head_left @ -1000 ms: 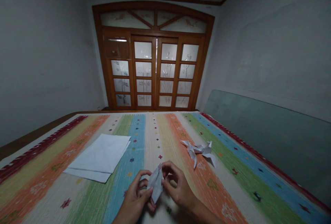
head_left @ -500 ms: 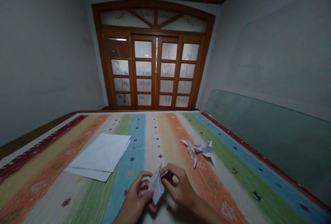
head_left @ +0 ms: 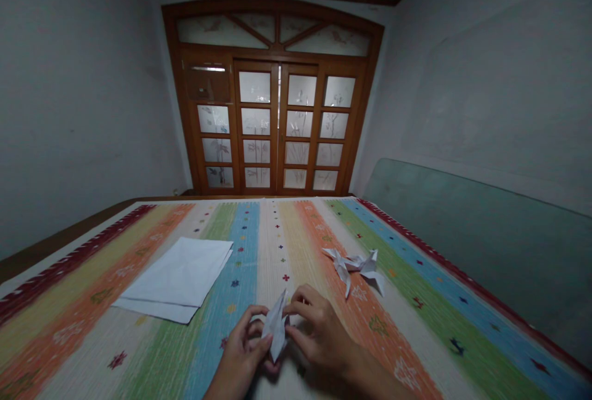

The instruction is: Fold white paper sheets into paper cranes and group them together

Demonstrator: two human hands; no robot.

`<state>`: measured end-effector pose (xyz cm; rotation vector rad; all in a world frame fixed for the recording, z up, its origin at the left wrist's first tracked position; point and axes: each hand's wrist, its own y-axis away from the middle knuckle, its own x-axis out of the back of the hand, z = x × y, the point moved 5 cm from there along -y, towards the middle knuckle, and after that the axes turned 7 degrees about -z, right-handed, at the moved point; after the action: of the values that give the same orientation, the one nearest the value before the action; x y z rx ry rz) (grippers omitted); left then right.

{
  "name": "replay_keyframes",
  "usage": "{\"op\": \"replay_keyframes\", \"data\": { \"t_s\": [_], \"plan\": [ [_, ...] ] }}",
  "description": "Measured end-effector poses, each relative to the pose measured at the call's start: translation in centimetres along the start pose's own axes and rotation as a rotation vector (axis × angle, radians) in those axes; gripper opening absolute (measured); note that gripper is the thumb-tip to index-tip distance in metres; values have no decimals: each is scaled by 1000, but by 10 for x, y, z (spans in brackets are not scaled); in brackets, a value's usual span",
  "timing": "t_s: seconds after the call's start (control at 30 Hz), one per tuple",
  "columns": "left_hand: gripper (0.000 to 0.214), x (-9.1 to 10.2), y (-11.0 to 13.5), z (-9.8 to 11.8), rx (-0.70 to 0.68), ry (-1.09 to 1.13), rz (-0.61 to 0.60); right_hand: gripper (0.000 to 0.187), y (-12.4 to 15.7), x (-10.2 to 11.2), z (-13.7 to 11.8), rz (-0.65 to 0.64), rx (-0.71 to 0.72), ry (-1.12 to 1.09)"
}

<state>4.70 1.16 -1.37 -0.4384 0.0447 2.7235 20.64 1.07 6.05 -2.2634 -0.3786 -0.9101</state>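
Near centre: right hand [head_left: 321,335], fingers curled inward, fingertips [head_left: 290,309] pressed against the far edge of a narrow folded white paper model [head_left: 276,326]. Compared with the view half a second earlier, right fingers closer in on the paper, with no visible gap between hand and fold, and the model slimmer and more upright, its point toward the far side. Left hand [head_left: 243,341] partly closed, cradling the model's left side between thumb and bent fingers, a firm hold by both hands. Inner fold layers hidden by the fingers. Model over the near part of a striped woven rug [head_left: 419,351], about midway across it. To the left and farther off, a stack of white paper sheets [head_left: 178,277], edges slightly offset, well apart from the hands. To the right and farther off, two folded paper birds [head_left: 354,267], touching each other on the rug. Beyond the rug's far edge, a wooden double door with frosted panes [head_left: 277,122]; at right, a pale green glass panel [head_left: 462,233] against the wall.
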Motion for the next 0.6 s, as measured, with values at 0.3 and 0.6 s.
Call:
{"op": "replay_keyframes", "data": {
  "t_s": [0.3,0.6],
  "plan": [
    [68,1,1,2,-10,-49,51,22,6,-7,-2,104,79,198],
    [60,1,3,2,-46,-10,37,14,9,-12,-9,205,121,193]
  ]
}}
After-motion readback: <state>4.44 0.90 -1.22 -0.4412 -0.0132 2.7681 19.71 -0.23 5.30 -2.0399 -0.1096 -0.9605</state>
